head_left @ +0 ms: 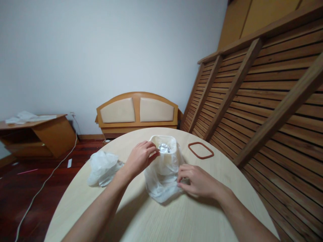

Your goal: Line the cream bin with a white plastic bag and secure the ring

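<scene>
A small cream bin stands in the middle of the round wooden table, draped in a thin clear plastic bag that hangs down its sides. Crumpled silver foil lies inside the bin. My left hand pinches the bag at the bin's near-left rim, fingers closed. My right hand grips the loose bag at the bin's lower right side, fingers curled on the plastic.
A crumpled white plastic bag lies on the table to the left. A reddish-brown rectangular ring rests at the right rear. Slatted wooden frames lean at the right. A headboard and a low cabinet stand against the wall.
</scene>
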Demonstrator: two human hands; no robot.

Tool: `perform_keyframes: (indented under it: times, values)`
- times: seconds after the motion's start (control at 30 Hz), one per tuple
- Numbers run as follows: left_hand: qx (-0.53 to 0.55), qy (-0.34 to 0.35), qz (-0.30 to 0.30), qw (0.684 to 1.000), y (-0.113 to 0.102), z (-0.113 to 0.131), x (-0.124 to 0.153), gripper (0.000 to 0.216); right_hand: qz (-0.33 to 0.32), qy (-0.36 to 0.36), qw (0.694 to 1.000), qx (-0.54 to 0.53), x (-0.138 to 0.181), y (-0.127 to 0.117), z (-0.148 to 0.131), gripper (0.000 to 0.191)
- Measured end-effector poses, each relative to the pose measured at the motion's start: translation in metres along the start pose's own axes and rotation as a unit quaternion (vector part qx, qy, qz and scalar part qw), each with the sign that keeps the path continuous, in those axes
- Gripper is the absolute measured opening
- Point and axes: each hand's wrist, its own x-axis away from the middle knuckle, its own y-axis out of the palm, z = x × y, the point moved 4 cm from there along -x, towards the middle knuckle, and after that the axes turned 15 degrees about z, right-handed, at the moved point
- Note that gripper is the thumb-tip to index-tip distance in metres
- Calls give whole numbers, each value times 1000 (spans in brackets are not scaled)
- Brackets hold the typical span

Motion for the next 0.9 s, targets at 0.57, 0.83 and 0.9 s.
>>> perform_keyframes:
  times: [0.57, 0.83, 0.9]
  values:
    - [152, -138, 7, 979, 3, 41, 80, 10, 223, -98, 970, -24, -4, -13, -7, 6]
    - [150, -162, -8, 975, 15, 30, 90, 17, 361, -59, 931, -5, 1, -24, 6, 16]
    - [142, -163, -4, 976, 18, 31, 92, 9, 374, -52, 926, 2, 2, -25, 9, 16]
